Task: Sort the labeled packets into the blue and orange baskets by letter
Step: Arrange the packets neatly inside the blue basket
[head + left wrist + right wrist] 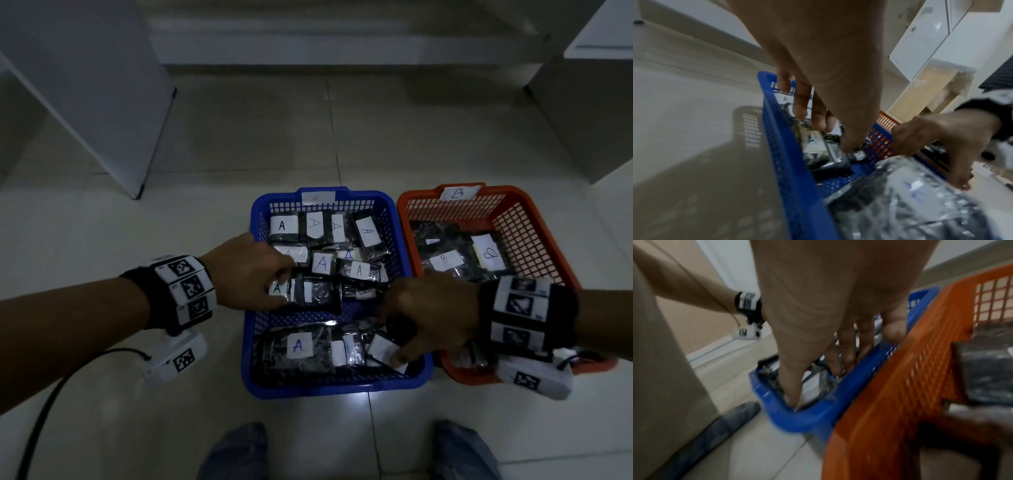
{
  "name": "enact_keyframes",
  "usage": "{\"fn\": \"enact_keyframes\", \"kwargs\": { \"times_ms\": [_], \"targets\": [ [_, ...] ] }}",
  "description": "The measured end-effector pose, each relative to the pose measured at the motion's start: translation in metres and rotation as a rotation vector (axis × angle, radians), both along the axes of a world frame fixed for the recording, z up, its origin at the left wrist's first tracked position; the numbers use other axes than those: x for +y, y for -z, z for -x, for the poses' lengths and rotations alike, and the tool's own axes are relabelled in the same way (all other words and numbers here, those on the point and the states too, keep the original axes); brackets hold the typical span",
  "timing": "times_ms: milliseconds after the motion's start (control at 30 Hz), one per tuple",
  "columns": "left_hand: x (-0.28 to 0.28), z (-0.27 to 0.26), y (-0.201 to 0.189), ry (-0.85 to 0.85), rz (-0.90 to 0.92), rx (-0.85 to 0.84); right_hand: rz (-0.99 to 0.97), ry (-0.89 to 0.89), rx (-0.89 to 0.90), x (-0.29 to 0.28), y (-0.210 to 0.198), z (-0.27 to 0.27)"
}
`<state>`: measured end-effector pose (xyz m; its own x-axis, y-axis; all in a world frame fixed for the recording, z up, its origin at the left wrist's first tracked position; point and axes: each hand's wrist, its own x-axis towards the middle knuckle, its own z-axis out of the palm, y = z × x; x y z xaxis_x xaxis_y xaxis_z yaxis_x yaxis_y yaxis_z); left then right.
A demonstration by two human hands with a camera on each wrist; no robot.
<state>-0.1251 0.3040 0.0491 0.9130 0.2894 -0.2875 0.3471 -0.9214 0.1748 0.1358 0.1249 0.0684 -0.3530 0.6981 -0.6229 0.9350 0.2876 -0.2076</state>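
The blue basket marked A holds several black packets with white A labels. Right of it, the orange basket marked B holds a few B packets. My left hand reaches over the blue basket's left wall and pinches an A packet between thumb and fingers, as the left wrist view shows. My right hand is in the blue basket's near right corner. There, thumb and fingers grip a white-labelled packet whose letter is hidden.
Both baskets stand side by side on a pale tiled floor. A white cabinet rises at the back left and another at the back right. My feet are just in front of the baskets. A black cable trails from the left wrist.
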Motion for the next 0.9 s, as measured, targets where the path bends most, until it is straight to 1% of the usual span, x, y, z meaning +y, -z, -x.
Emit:
{"fn": "enact_keyframes", "kwargs": {
  "times_ms": [33,100,167,233,333,400,500,600,667,767,900],
  "targets": [
    [-0.001,-0.001,-0.001,0.003,0.046,0.007,-0.046,-0.064,-0.041,-0.005,0.002,0.000],
    [-0.006,-0.005,-0.002,0.017,0.146,0.051,-0.133,-0.151,-0.055,-0.013,0.007,0.001],
    [-0.013,-0.010,-0.004,0.035,0.225,0.080,-0.215,-0.183,-0.068,-0.015,0.012,0.001],
    [-0.020,-0.013,-0.006,0.051,0.288,0.090,-0.231,-0.127,-0.051,-0.013,0.012,0.001],
    [-0.025,-0.015,-0.005,0.046,0.347,0.088,-0.186,0.040,0.073,-0.004,0.009,-0.005],
    [-0.023,-0.015,-0.003,0.026,0.312,0.065,-0.152,0.125,0.160,0.004,0.010,-0.011],
    [-0.014,-0.013,-0.004,-0.043,0.188,-0.003,-0.092,0.284,0.287,0.017,0.012,-0.017],
    [-0.002,-0.009,-0.006,-0.082,0.101,-0.009,-0.162,0.442,0.389,0.034,0.013,-0.015],
    [0.003,-0.009,-0.006,-0.052,0.043,0.044,-0.169,0.466,0.414,0.045,0.017,-0.006],
    [0.001,-0.009,-0.002,0.017,-0.073,0.116,-0.179,0.447,0.406,0.062,0.024,0.015],
    [-0.003,-0.005,0.006,0.036,-0.121,0.044,-0.171,0.466,0.399,0.078,0.030,0.039]
  ]
}}
